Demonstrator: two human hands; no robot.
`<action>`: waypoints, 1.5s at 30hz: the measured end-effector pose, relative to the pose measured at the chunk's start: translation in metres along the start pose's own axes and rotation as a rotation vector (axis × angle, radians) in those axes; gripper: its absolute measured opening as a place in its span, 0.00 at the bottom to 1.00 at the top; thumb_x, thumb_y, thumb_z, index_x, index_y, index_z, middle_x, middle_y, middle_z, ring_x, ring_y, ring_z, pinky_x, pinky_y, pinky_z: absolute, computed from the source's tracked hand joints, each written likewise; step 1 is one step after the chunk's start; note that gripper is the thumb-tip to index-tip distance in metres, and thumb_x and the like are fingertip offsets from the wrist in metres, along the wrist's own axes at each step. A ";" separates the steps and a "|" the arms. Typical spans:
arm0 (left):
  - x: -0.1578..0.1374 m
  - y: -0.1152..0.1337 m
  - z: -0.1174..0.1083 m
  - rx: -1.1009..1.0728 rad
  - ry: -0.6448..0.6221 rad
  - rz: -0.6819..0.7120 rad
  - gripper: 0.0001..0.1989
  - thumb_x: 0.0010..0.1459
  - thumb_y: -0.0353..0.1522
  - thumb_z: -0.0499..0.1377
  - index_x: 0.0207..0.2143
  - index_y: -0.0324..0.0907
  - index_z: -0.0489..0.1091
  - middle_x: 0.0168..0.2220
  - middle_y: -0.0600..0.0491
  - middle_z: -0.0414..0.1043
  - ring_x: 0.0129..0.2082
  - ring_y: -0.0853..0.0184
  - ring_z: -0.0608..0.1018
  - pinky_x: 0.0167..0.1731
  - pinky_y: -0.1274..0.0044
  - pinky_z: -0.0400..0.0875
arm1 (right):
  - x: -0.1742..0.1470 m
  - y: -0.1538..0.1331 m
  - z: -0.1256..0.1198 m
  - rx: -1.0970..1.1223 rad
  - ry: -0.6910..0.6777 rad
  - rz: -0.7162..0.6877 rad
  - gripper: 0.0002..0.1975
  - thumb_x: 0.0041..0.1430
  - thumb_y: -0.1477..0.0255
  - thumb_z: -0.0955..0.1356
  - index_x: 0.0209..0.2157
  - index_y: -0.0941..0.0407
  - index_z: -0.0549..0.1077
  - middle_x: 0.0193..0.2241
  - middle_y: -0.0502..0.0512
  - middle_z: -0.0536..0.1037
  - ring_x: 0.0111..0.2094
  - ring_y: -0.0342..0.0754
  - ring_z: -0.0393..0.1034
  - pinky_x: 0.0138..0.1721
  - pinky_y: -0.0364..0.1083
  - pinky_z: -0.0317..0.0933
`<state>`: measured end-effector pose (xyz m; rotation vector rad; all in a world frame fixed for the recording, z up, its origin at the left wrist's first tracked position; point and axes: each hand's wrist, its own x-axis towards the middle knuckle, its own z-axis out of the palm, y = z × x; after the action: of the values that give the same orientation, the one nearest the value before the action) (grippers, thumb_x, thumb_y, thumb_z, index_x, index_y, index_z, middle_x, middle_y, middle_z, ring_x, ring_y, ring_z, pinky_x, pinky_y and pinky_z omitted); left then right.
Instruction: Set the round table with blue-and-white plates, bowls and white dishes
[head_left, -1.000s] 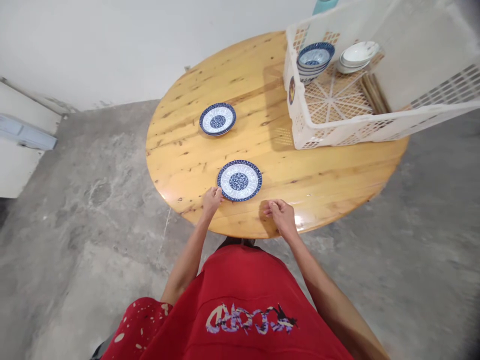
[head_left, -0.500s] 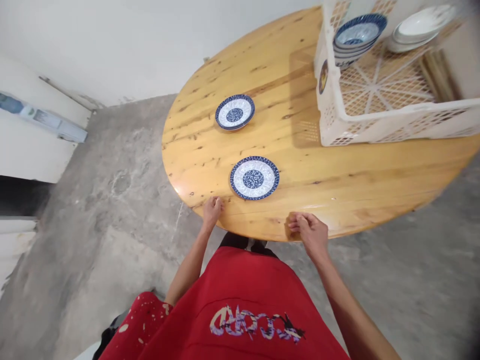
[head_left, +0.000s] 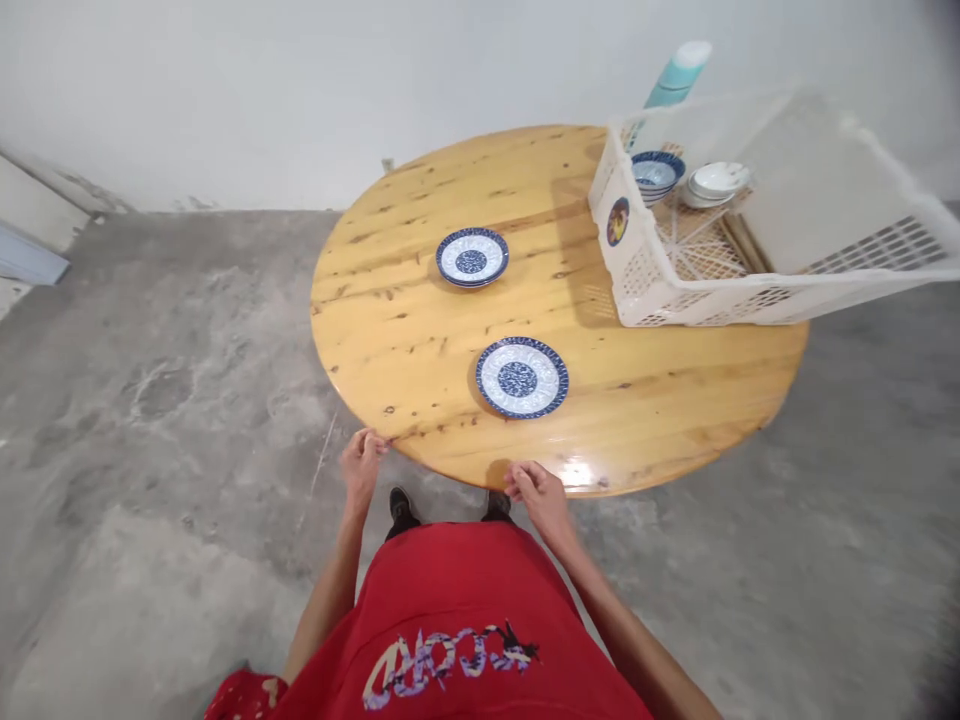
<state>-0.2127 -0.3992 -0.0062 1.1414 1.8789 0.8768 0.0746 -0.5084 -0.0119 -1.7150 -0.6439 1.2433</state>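
Note:
Two round plates with blue rims and blue patterned centres lie on the wooden table. The nearer plate (head_left: 522, 377) is close to the front edge; the farther plate (head_left: 472, 257) sits behind it and slightly left, seemingly with another beneath it. My left hand (head_left: 363, 463) hovers by the table's front-left edge, loosely bent, its fingers partly apart and holding nothing. Over the front edge, below the nearer plate, is my right hand (head_left: 538, 492), also empty, with loosely curled fingers. Neither hand touches a plate.
On the right of the oval table (head_left: 405, 330) stands a white plastic crate (head_left: 679, 300). Inside are stacked blue-rimmed bowls (head_left: 657, 172), white dishes (head_left: 718, 181) and brown sticks (head_left: 742, 245). Behind the crate rises a turquoise cylinder with a white top (head_left: 675, 78), near the wall.
The view has tilted up and shifted, showing more of the crate and wall. Both hands have drawn back toward the table's edge, away from the nearer plate. The plates appear unmoved.

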 end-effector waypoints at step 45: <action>0.309 0.078 -0.025 0.208 -0.684 0.336 0.19 0.58 0.46 0.54 0.41 0.43 0.74 0.32 0.52 0.77 0.31 0.65 0.80 0.32 0.74 0.73 | 0.120 -0.065 0.180 0.908 0.980 0.148 0.17 0.64 0.57 0.70 0.32 0.57 0.73 0.25 0.53 0.79 0.23 0.41 0.73 0.24 0.38 0.68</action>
<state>-0.3011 -0.0918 -0.0055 1.6624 1.2479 0.3770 -0.0430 -0.3162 -0.0272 -1.3232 0.5695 0.4820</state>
